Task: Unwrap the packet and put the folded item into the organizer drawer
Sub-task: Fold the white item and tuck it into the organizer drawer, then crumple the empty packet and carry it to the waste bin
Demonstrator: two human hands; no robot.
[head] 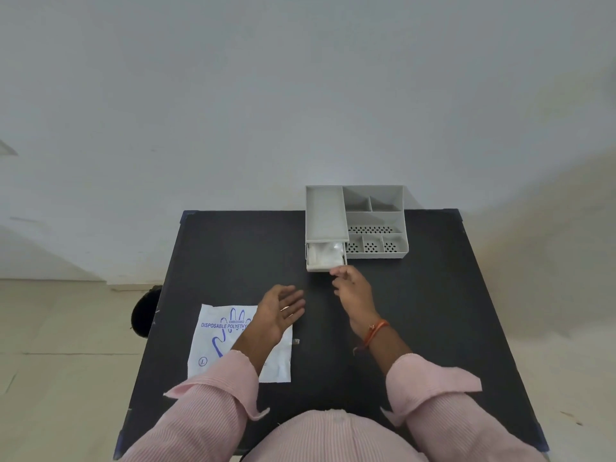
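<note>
A grey organizer (pixel 373 221) stands at the table's far edge, its small drawer (pixel 326 267) pulled out toward me. Inside the drawer lies a folded clear-white item (pixel 325 253). My right hand (pixel 350 290) hovers just in front of the drawer's front wall, fingers loosely curled, holding nothing. An empty white packet (pixel 216 341) printed with a blue hand outline and "DISPOSABLE POLYETHY..." lies flat at the near left. Palm up and fingers spread, my left hand (pixel 278 311) rests above the packet's right side and covers part of its print.
The black table (pixel 433 311) fills the middle of the view against a pale wall. The organizer has several open compartments, some with perforated floors. A small clear scrap (pixel 296 341) lies by the packet's right edge. A dark round object (pixel 145 311) sits on the floor at left.
</note>
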